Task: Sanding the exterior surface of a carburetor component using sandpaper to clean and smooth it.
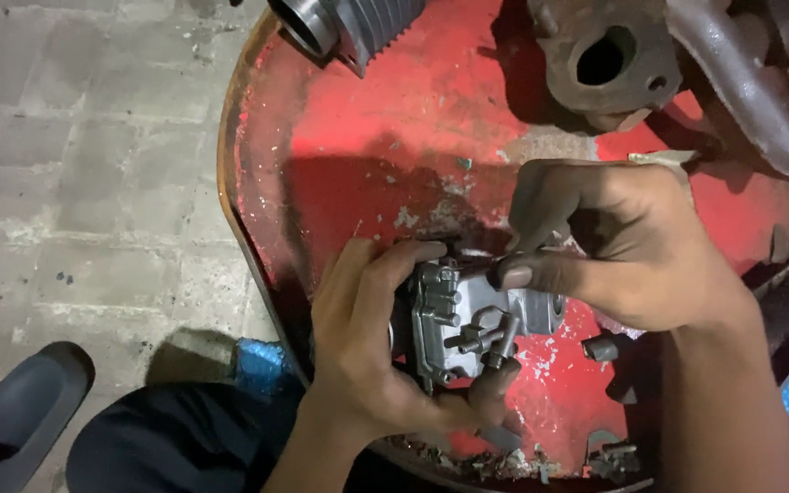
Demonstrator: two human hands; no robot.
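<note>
Grey carburettor (468, 319) cupped in left hand (367, 356), right hand (623, 246) fingers (513, 274) pinching its top.

Looks like an informal repair workshop, prob. small-engine/motorbike work done at floor level. Worn red metal tray (358, 119) w/ chipped paint serves as the surface, sitting on grey paved floor (84, 164). Finned engine cylinder (358, 27) at far edge, rusty cast part (604, 59) far right, metal carburettor (468, 324) near centre. Grit and debris along near rim. Sandal (20, 411) near left.
</note>
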